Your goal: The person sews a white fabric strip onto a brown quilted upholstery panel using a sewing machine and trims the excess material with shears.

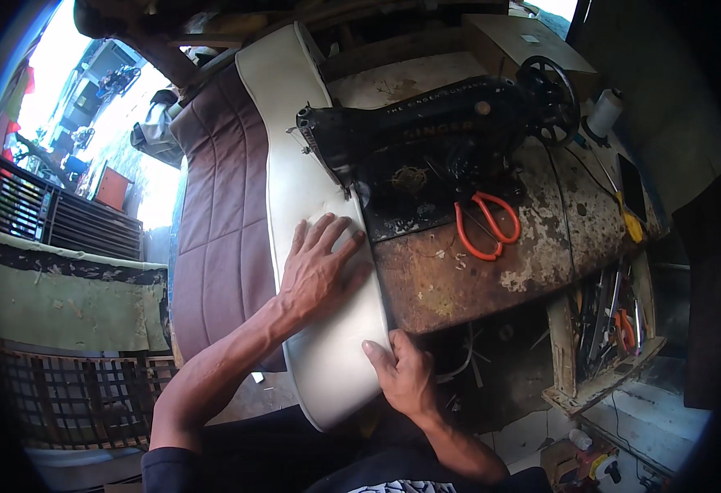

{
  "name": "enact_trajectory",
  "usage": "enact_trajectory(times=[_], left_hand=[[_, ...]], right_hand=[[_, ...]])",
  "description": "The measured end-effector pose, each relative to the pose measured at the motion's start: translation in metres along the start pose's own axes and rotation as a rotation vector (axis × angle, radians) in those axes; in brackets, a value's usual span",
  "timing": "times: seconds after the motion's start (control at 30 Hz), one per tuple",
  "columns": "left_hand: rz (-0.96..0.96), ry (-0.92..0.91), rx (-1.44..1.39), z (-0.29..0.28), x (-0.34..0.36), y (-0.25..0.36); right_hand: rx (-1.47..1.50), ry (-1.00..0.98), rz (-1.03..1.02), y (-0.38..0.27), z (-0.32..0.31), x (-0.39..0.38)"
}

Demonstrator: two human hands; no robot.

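A long cream padded strip (328, 370) runs front to back beside a black sewing machine (410, 131), its right edge under the needle area. My left hand (319, 267) lies on the strip just in front of the needle, fingers spread. My right hand (401, 374) grips the strip's right edge nearer to me, thumb on top, fingers partly hidden beneath. A brown quilted panel (217, 205) lies along the strip's left side. Orange-handled scissors (484, 246) rest to the right of the strip, by the machine.
The worn wooden table (426, 292) carries a thread cone (603, 111), a dark phone (630, 197) and a yellow-handled tool (630, 222). Below right is a tool rack (566, 353). A cardboard piece (529, 45) stands behind. Metal railings (65, 230) and a bright outdoor area are at left.
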State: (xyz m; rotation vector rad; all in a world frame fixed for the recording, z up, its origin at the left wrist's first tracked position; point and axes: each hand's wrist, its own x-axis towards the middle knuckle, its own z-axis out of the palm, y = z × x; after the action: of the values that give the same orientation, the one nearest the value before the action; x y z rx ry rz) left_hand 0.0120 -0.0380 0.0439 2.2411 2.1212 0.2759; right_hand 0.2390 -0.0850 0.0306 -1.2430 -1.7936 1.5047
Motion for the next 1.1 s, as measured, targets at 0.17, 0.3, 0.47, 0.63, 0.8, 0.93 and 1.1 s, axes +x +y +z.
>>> enact_trajectory(times=[0.17, 0.3, 0.47, 0.63, 0.8, 0.93, 1.1], left_hand=[[-0.064, -0.085, 0.026, 0.002, -0.008, 0.003], [-0.11, -0.15, -0.051, 0.0, -0.009, 0.007], [-0.105, -0.127, -0.118, 0.005, -0.008, 0.003], [-0.087, -0.108, -0.11, 0.013, -0.012, -0.008], [-0.064, -0.111, -0.113, 0.011, -0.008, -0.014], [-0.042, -0.078, -0.084, 0.014, -0.003, -0.023], [-0.048, -0.072, -0.1, 0.014, 0.006, -0.037]], right_hand=[[-0.091, 0.09, -0.182, -0.025, -0.04, 0.078], [-0.067, -0.042, 0.034, -0.047, -0.039, 0.237], [0.266, -0.222, 0.041, -0.028, -0.014, 0.332], [0.542, -0.216, -0.248, -0.017, 0.026, 0.372], [0.479, -0.264, -0.411, 0.005, 0.035, 0.415], [0.409, -0.354, -0.646, 0.029, 0.047, 0.453], [-0.201, -0.102, -1.247, 0.043, 0.036, 0.468]])
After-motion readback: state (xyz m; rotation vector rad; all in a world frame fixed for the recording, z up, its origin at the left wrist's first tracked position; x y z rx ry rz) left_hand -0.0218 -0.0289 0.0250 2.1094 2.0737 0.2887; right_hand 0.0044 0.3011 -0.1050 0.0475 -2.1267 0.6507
